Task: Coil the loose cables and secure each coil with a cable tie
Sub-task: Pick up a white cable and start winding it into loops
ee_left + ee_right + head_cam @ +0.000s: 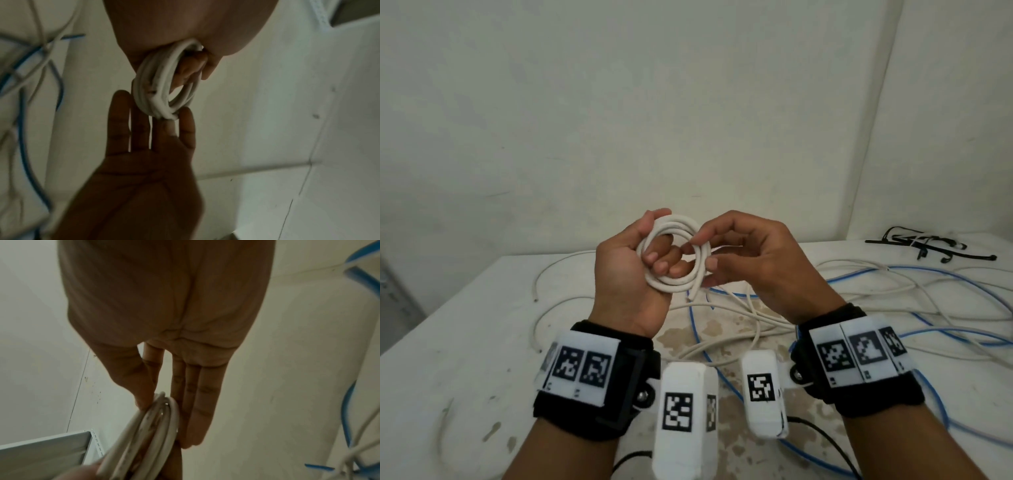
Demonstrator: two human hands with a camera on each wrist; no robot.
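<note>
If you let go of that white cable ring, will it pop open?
Probably a little. The white coil has no tie on it, and both the left hand and right hand hold it. It seems springy and light; its loose end already sticks out.

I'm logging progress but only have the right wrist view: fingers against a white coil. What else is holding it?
Observer: The left hand grips the coil, with fingers through its middle; the right hand only pinches its side.
Operator: Is it tied yet?
Observer: No tie shows on it, and one cable end hangs loose below it.
Operator: Where are the ties?
Observer: Black ties lie at the far right of the table, beyond the loose cables.
</note>
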